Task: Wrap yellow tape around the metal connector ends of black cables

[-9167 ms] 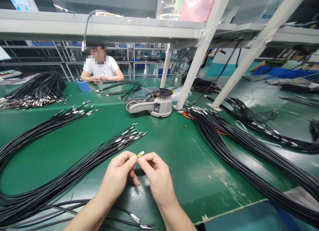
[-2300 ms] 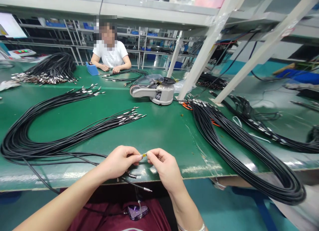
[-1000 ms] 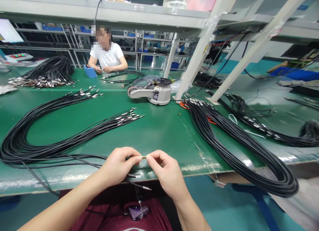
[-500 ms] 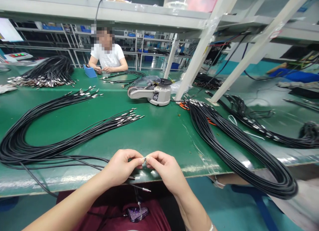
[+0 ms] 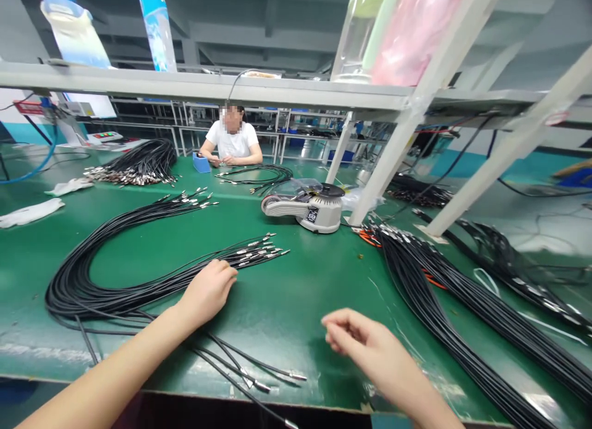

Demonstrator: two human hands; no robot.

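Observation:
My left hand (image 5: 210, 293) is closed over the near arm of a U-shaped bundle of black cables (image 5: 139, 288), close to its metal-tipped ends. Its fingertips are partly hidden against the cables. To the right, my right hand (image 5: 365, 343) is above the green tabletop (image 5: 287, 306) with curled fingers and thumb drawn together. Whether something small sits between those fingertips, I cannot make out. Several loose black cables (image 5: 240, 361) with metal plugs lie between the hands, one reaching past the table's front edge.
A round grey machine (image 5: 319, 210) stands mid-table. On the right lies a long cable bundle (image 5: 444, 306) beside white posts (image 5: 388, 145). Another cable pile (image 5: 143, 161) and white gloves (image 5: 32, 212) are at left. Across the table sits a person (image 5: 234, 139) near a blue holder (image 5: 201, 163).
My hands have parted from a shared pinch on a small metal end. The left went forward and left to the cable bundle; the right moved right. The camera view has tilted up.

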